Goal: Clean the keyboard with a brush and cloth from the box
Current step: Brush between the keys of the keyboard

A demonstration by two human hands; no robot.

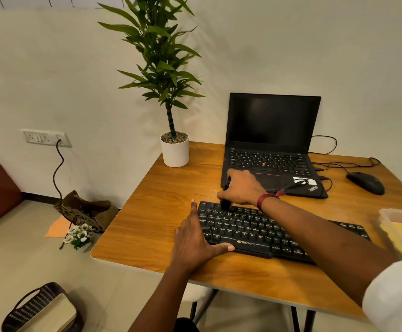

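**Worktop** (161,212): wooden, and carries everything listed below.

**Plant** (161,68): tall, in a white pot at the far left corner, well apart from the work.

**Laptop** (272,125): open with a dark screen, just behind the keyboard. Cables trail off to its right.

**Keyboard** (255,226): black, lying at a slant near the front edge. The right forearm crosses above it.

**Box** (401,219): clear plastic at the right edge, beside the right sleeve. A yellow cloth (401,238) lies inside, unused.

**Left hand** (195,238): flat on the worktop with fingers (193,209) straight and apart. It braces the keyboard's left end, thumb along the front edge.

**Right hand** (242,188): fingers clamped on the brush.

**Mouse** (365,182): right of the laptop, idle.

**Brush** (226,203): small and black, its tip on the far-left upper keys.

**Hazards, as judged:**
- Strokes away from the body would likely flick dust onto the laptop keys just behind.
- Hard strokes may skid the keyboard if the left hand lifts.
- A low forearm may press keys.
- The right elbow, swinging back, could knock the box off the edge.
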